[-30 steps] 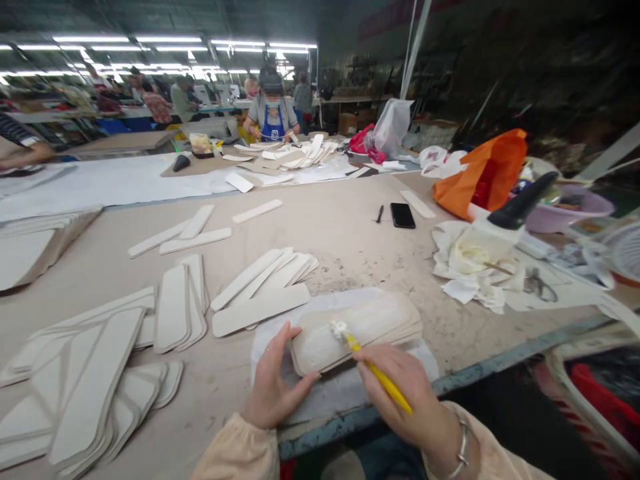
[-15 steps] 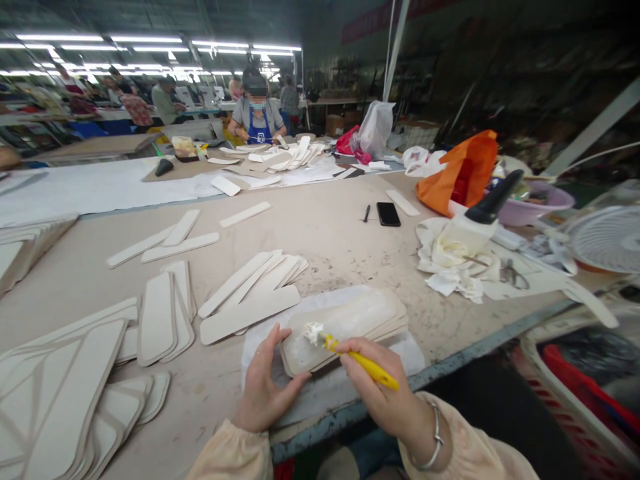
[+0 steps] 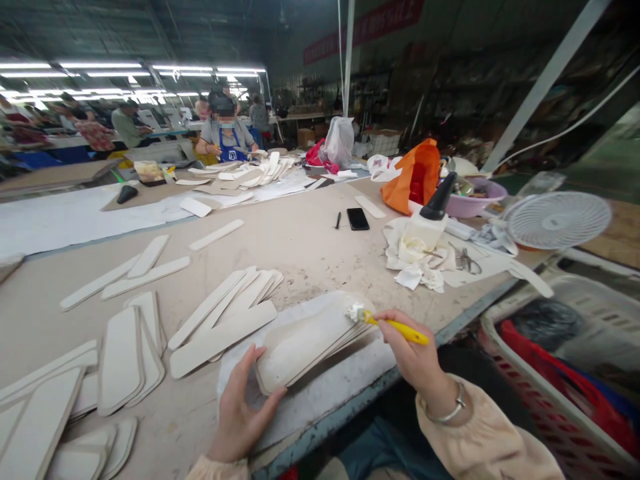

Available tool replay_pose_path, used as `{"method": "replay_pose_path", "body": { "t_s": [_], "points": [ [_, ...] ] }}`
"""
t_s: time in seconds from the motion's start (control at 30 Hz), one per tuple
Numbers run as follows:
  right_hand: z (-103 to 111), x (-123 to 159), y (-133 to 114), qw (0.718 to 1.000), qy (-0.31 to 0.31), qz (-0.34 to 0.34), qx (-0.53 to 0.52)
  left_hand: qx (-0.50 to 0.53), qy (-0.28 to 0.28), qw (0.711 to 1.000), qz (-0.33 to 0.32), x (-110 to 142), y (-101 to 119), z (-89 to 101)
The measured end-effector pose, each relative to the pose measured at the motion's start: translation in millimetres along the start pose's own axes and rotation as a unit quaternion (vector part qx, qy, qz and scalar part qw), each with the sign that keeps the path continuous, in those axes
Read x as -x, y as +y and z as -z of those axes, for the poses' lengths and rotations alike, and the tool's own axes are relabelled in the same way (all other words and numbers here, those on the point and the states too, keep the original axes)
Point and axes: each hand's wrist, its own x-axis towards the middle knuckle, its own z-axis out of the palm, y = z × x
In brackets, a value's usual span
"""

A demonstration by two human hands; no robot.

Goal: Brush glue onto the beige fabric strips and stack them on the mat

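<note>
Lengthwise, the stack of off-white, round-cornered flat boards (image 3: 306, 340) points toward two o'clock from the nearer, spread left hand (image 3: 244, 410); the right hand (image 3: 417, 357) pinches a yellow-handled brush (image 3: 406, 331) at the stack's far end.

Tabletop (image 3: 300, 233): beige cover, dark stains mid-surface, blue-grey near edge. White sheet (image 3: 340, 383) laid along near edge. Left end, heap of pale strips (image 3: 40, 427); smaller pile (image 3: 120, 363) beside it; fanned strips (image 3: 225, 320) between that pile and sheet. Toward far edge, left half: three strips (image 3: 149, 257) together, one lone strip (image 3: 217, 235). Further right: black phone (image 3: 357, 219), slim dark tool (image 3: 338, 220) just left of it. Right end: crumpled white cloth (image 3: 431, 278), orange bag (image 3: 425, 175).
</note>
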Motion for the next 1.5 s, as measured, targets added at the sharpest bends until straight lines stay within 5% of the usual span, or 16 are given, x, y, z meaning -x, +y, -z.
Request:
{"method": "replay_pose_path", "body": {
  "t_s": [0.1, 0.27, 0.33, 0.57, 0.8, 0.93, 1.03, 1.27, 1.4, 1.5],
  "points": [
    [-5.3, 6.3, -7.1, 0.998, -0.012, 0.06, 0.005, -0.003, 0.007, 1.0, -0.004, 1.0, -3.3, -1.2],
    [-31.5, 22.1, -35.7, 0.978, -0.163, 0.125, -0.047, -0.025, 0.017, 0.999, -0.029, 0.1, -1.6, -0.3],
    [-31.0, 21.9, -37.0, 0.975, -0.176, 0.121, -0.056, -0.036, 0.018, 0.998, -0.039, -0.5, 2.0, 1.0],
    [12.2, -3.5, 7.7, 0.999, 0.002, 0.037, -0.031, -0.023, -0.002, 0.999, -0.035, -0.3, 7.3, 8.9],
    [29.3, -6.8, 3.8, 0.997, 0.041, 0.023, -0.067, 0.095, -0.003, 0.994, 0.055, -1.1, 3.7, 30.4],
    [34.1, -8.2, 4.2, 0.995, 0.057, 0.033, -0.078, -0.109, 0.022, 0.991, 0.078, -31.4, -13.0, 48.0],
    [38.6, -9.9, 7.9, 0.993, 0.07, 0.043, -0.086, -0.24, -0.015, 0.969, 0.051, -63.6, -32.1, 57.6],
    [40.3, -11.4, 17.2, 0.99, 0.085, 0.056, -0.095, -0.269, -0.128, 0.954, 0.015, -92.5, -45.5, 59.0],
    [37.7, -9.7, 20.6, 0.988, 0.086, 0.066, -0.109, -0.274, -0.127, 0.953, 0.02, -93.8, -37.7, 62.9],
    [33.3, -8.7, 24.2, 0.988, 0.069, 0.062, -0.123, -0.285, -0.074, 0.955, 0.046, -96.6, -16.5, 76.8]
  ]
}}
